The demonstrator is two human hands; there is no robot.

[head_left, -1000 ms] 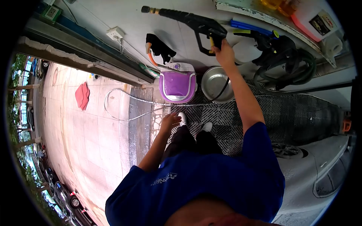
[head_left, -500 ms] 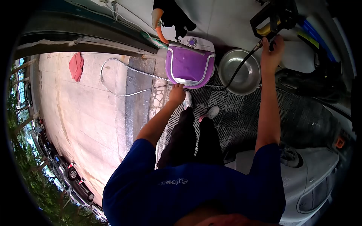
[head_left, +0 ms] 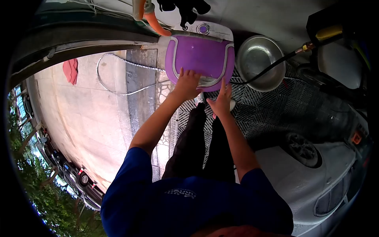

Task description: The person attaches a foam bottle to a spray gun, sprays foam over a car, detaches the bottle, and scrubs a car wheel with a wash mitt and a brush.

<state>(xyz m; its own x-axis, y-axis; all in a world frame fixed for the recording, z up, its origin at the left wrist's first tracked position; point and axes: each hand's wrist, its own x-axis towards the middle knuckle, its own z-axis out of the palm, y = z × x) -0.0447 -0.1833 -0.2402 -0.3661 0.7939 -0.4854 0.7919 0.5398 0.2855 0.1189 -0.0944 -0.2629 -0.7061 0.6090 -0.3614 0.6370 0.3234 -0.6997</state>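
A purple lid [head_left: 199, 53] tops what looks like a small washing machine, with a dial [head_left: 203, 29] on its pale back panel. My left hand [head_left: 186, 83] lies on the lid's front left edge, fingers laid forward on the purple surface and holding nothing. Close to the front right edge is my right hand [head_left: 222, 102], its fingers apart and pointing up; its fingertips reach the rim. Just right of the machine, a black hose [head_left: 268, 72] crosses a round metal basin [head_left: 260, 51] and ends at a brass fitting [head_left: 306, 47].
An orange hose [head_left: 156, 24] hangs behind the machine near dark gloves or cloth [head_left: 184, 10]. A silvery hose [head_left: 114, 93] loops over the pavement to the left, beyond which lies a red cloth [head_left: 70, 71]. A light-coloured car [head_left: 284, 170] stands at lower right on the grid floor.
My right hand has left the black hose's fitting at upper right and come down to the machine's front edge. My left hand has moved from the front edge onto the lid.
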